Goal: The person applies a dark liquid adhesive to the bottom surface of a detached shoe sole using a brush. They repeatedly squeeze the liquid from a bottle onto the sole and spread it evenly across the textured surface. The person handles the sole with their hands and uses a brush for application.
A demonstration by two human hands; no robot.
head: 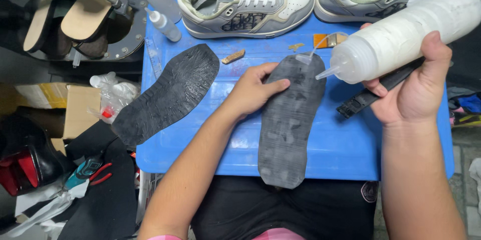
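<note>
Two rubber soles [289,120], two sneakers [245,4], three glue bottles [401,37].

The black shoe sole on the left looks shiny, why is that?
Head view: light glints off a wet-looking coat on the left sole; the sole under the left hand looks dull and matte; the picture is sharp, the glue bottle in the right hand brightly lit.

Landmark: blue plastic table top [345,155], centre of view, evenly lit, no hard shadows. Left of it: cardboard box [80,110] with a crumpled plastic bag [112,92] on top, dark clutter below. Beyond its far-left corner: round metal stand [125,40] carrying tan insoles [87,5]. Along its far edge: two grey-and-white sneakers [245,5]. Right of it: grey tiled floor [468,190].
</note>
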